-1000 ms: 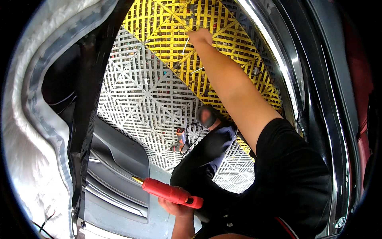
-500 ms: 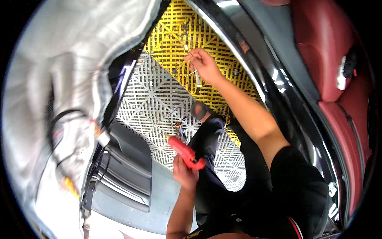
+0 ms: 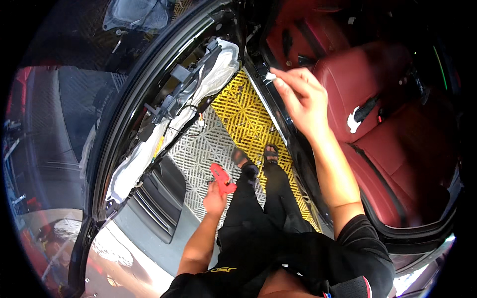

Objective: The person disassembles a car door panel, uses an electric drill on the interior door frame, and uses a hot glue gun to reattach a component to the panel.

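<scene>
Left hand [image 3: 214,200] grips a red tool [image 3: 221,178], right hand [image 3: 306,103] an indistinct white piece [image 3: 270,76].

White bit [image 3: 271,76] pinched in right hand [image 3: 305,102], way too small to ID. Red tool [image 3: 221,178]: handle mostly hidden by left hand [image 3: 214,199], can't make out tip. Left foot [image 3: 239,156] kinda blurry. Black-and-white thing [image 3: 354,121] on red seat [image 3: 343,74], too murky to tell what. Grey panel [image 3: 171,186] on left, part tucked out of sight behind door [image 3: 130,174]. Black shirt [image 3: 253,253] cut off at near edge.
</scene>
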Demonstrator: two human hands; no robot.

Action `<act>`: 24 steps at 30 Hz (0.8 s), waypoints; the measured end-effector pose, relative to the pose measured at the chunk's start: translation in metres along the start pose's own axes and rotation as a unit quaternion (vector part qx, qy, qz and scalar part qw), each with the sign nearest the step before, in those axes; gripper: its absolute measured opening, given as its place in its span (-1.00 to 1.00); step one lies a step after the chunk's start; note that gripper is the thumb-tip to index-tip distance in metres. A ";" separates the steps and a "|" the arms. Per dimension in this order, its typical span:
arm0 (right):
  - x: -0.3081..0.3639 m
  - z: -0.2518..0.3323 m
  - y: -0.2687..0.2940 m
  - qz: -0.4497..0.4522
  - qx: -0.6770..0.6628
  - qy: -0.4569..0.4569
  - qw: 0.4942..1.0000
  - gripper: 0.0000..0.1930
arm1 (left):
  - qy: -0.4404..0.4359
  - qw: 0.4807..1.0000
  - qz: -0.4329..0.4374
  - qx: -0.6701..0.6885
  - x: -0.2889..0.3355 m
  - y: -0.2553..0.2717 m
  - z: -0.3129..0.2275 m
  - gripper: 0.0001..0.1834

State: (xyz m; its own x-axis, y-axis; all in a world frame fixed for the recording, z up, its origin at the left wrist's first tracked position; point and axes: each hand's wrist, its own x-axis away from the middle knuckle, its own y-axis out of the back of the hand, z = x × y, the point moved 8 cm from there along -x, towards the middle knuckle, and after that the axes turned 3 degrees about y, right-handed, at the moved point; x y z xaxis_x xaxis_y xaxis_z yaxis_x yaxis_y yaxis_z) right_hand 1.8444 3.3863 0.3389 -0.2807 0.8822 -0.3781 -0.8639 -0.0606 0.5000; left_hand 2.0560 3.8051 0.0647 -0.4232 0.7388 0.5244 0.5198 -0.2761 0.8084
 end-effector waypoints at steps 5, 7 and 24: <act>-0.086 0.031 -0.020 0.106 -0.023 0.096 0.989 -0.74 | 0.092 0.995 0.011 -0.032 0.022 0.028 0.022 -0.35; -0.108 0.024 -0.048 0.158 -0.052 0.080 0.983 -0.64 | 0.109 0.993 -0.005 -0.039 0.037 0.036 0.026 -0.37; -0.131 0.055 -0.141 0.361 0.130 -0.055 0.922 -0.81 | 0.177 0.983 -0.054 0.020 0.072 0.016 -0.028 -0.41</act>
State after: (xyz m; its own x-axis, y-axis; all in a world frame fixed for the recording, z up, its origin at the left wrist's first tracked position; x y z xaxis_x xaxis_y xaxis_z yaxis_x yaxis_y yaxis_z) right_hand 2.0258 3.3046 0.3604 -0.6863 0.6990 0.2012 -0.3347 -0.5491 0.7658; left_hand 2.0130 3.8370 0.1229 -0.7052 0.5010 0.5017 0.4832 -0.1783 0.8572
